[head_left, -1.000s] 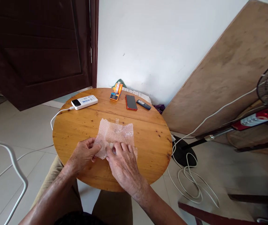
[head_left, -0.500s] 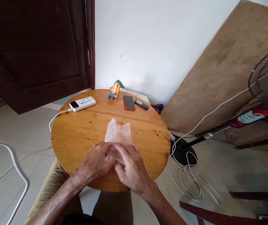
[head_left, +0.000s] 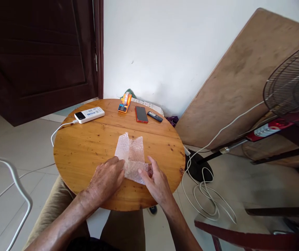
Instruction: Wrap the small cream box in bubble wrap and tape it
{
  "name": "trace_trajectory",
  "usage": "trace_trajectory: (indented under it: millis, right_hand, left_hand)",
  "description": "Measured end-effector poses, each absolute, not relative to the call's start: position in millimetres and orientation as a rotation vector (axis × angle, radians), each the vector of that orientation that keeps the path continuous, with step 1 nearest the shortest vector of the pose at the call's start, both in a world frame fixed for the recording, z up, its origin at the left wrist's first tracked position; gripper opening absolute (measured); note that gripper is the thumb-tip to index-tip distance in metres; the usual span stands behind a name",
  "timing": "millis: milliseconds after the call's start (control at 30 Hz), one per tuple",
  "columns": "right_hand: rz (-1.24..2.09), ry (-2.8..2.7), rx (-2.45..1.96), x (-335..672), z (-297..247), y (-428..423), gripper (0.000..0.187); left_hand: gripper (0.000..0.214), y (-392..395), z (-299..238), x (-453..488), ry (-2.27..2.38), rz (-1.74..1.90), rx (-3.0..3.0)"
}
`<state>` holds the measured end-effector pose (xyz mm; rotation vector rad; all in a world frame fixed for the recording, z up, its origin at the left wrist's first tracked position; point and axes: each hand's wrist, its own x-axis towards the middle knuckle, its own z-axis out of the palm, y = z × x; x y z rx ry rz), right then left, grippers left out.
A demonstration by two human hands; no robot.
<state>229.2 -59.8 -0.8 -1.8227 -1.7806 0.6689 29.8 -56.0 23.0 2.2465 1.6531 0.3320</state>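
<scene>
Closely, left hand [head_left: 107,181] and right hand [head_left: 156,181] pinch bubble wrap [head_left: 135,153] near table [head_left: 81,153] edge.

**A:** Any writing you can read here?

**B:** None. The white power bank [head_left: 89,114] on the bench [head_left: 81,153] has blue and dark print on its top face, too small to make out.

**A:** And to the right of the power bank?

**B:** The fan's red panel [head_left: 269,128], far right of it, shows only blurred white marks.
</scene>
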Motion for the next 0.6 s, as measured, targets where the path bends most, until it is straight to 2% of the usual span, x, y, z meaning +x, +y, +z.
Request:
trace_trajectory:
  millis: [333, 467, 600]
  right_hand:
    - [0.533, -1.762, -1.741, 213, -15, -48, 0.056]
    - [0.620, -1.656, -1.678, 211, -17, -48, 0.050]
    - [0.721, -1.626, -1.653, 212, -12, -51, 0.055]
  left_hand:
    - [0.020, -54, 3, 20, 1.624, 0.695, 2.368]
    - [0.019, -52, -4, 19, 1.565, 0.780, 2.401]
    - [0.019, -52, -3, 21, 1.594, 0.754, 2.394]
